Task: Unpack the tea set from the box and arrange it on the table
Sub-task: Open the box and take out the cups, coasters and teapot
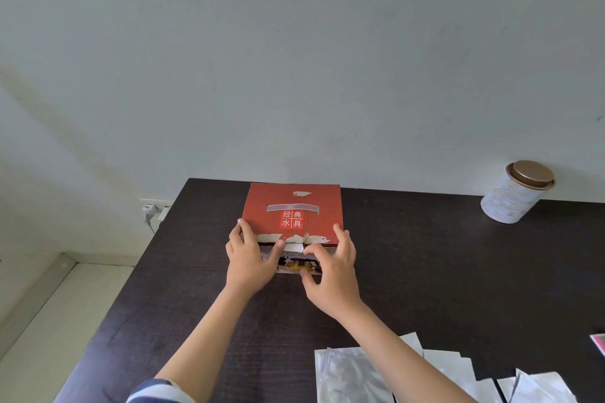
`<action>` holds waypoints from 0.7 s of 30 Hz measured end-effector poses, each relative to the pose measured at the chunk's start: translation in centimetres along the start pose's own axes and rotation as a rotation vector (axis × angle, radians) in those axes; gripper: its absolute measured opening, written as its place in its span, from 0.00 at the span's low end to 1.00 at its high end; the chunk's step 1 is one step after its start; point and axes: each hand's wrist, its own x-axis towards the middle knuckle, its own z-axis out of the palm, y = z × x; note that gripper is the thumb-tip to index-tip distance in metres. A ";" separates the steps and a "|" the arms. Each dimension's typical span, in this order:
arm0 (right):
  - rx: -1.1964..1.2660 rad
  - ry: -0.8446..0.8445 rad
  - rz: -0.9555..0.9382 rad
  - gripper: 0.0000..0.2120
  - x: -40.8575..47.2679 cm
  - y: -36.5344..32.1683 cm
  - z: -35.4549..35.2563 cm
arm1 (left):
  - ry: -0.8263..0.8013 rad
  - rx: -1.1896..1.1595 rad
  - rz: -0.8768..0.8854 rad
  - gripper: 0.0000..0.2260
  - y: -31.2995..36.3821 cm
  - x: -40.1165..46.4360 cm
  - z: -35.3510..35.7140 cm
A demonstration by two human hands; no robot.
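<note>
Barely begun: a person's two hands work at the near edge of a red tea-set box (292,211) on a dark table (425,271).

From left, the left hand (250,260) grasps the box's near-left corner, the right hand (330,275) its near-right edge, fingers at the torn flap. The box sits shut, contents hidden; nothing is unpacked. Far right stands a lidded tin (515,193); silver pouches (409,376) lie near right.

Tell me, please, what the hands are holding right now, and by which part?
Both hands grip the red box at its near edge: the left hand at the near left corner, the right hand at the near right, fingers on the torn front flap.
</note>
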 end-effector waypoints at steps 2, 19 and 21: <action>0.022 0.011 0.002 0.14 -0.1 0.2 0.1 | -0.011 -0.019 -0.003 0.47 0.0 0.0 -0.1; 0.482 0.319 0.000 0.26 2.8 -1.0 -2.9 | 0.260 -0.508 0.067 0.45 2.4 0.5 -1.9; 0.509 0.285 0.005 0.33 4.2 -1.2 -3.4 | 0.246 -0.521 0.112 0.46 3.1 1.4 -2.5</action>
